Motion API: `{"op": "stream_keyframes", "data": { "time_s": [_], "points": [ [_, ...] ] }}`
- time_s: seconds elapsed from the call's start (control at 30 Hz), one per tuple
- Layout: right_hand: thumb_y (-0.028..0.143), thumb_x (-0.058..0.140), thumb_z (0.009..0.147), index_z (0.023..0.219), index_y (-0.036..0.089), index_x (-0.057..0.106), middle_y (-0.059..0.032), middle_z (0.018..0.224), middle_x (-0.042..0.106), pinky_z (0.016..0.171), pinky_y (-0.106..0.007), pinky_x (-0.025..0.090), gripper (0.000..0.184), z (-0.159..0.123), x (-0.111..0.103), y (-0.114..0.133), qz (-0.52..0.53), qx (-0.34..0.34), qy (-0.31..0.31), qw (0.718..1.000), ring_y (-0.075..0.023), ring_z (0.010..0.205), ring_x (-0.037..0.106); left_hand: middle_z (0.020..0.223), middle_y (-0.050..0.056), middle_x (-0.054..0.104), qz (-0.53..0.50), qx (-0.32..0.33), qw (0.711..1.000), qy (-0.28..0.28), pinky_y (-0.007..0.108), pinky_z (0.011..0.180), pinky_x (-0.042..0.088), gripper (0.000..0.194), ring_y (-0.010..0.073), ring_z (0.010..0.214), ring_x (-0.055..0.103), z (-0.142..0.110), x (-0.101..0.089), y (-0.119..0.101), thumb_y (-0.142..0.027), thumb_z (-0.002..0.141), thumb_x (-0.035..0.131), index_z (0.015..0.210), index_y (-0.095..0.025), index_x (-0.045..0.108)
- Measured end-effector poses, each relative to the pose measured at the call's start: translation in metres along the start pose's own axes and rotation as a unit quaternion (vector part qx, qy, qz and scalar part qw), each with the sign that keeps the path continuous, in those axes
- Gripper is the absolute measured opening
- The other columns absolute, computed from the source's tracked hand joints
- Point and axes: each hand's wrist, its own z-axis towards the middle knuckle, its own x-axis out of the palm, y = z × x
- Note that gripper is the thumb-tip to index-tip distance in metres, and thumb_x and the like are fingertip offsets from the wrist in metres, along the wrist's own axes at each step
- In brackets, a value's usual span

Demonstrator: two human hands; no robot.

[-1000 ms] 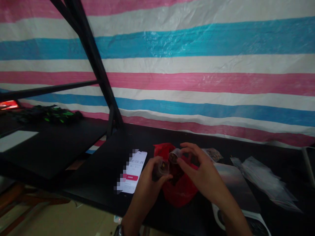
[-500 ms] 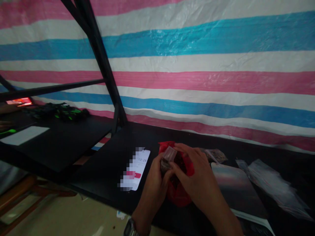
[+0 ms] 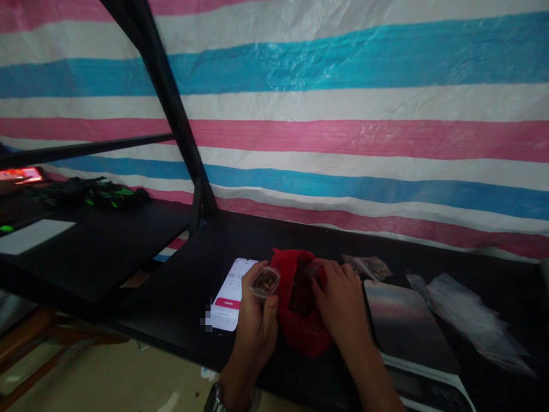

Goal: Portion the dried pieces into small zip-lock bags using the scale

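Clear plastic cup [image 3: 265, 282] left of red plastic bag [image 3: 302, 339]
Left hand [image 3: 256, 320] clasps it; I can't tell the right hand's [image 3: 342, 294] grip, at the bag's mouth.

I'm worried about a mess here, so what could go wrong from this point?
The small clear plastic cup in the left hand seems uncovered; tilting it might spill its small brown pieces onto the white-screened phone beside that hand.

The soft, crumpled red plastic bag gapes beside the right hand; a knock might make it sag and scatter its dark contents.
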Motion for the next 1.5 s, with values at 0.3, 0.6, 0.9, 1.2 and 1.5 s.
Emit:
{"op": "stream_keyframes", "data": {
  "time_s": [0.3,0.6,0.9,1.2,1.5],
  "points": [
    [0.021,0.065,0.102,0.122,0.021,0.074,-0.0098,0.121,0.078,0.097,-0.043,0.042,0.022,0.004,0.013,0.011,-0.009,0.023,0.013,1.0,-0.0329,0.114,0.062,0.124,0.011,0.067,-0.085,-0.115,0.99,0.003,0.043,0.102,0.052,0.056,0.0274,0.12,0.065,0.006,0.017,0.011,-0.072,0.102,0.048,0.129,-0.024,0.06],
    [0.02,0.069,0.094,0.11,0.019,0.076,-0.0099,0.114,0.08,0.094,-0.042,0.041,0.017,0.006,0.008,0.014,0.031,0.007,0.072,0.997,-0.0331,0.111,0.06,0.103,0.006,0.074,-0.123,-0.181,0.975,-0.032,0.035,0.076,0.058,0.066,0.0212,0.088,0.071,0.015,0.012,0.01,-0.081,0.098,0.046,0.127,-0.023,0.061],
    [0.027,0.069,0.095,0.111,0.02,0.077,-0.0121,0.109,0.081,0.092,-0.042,0.044,0.02,0.007,0.003,0.019,0.058,0.055,0.076,0.994,-0.0341,0.108,0.064,0.085,0.002,0.074,-0.247,-0.258,0.933,-0.047,0.029,0.066,0.056,0.076,0.0189,0.076,0.072,0.018,0.018,0.001,-0.086,0.089,0.057,0.126,-0.02,0.061],
    [0.025,0.069,0.087,0.099,0.024,0.078,-0.0058,0.097,0.081,0.088,-0.039,0.048,0.015,0.008,0.005,0.019,0.219,0.075,0.088,0.969,-0.0296,0.1,0.069,0.093,0.004,0.076,-0.184,-0.247,0.949,-0.067,0.033,0.073,0.059,0.079,0.0195,0.079,0.073,0.018,0.015,0.006,-0.088,0.09,0.051,0.128,-0.02,0.063],
    [0.037,0.065,0.084,0.097,0.024,0.071,-0.0047,0.092,0.08,0.081,-0.037,0.054,0.02,0.012,-0.012,-0.002,0.417,0.108,0.091,0.898,-0.0245,0.088,0.075,0.114,0.008,0.07,-0.064,-0.092,0.99,-0.091,0.041,0.097,0.055,0.061,0.026,0.106,0.068,0.017,0.007,0.007,-0.07,0.082,0.076,0.12,-0.023,0.065]
  ]
}}
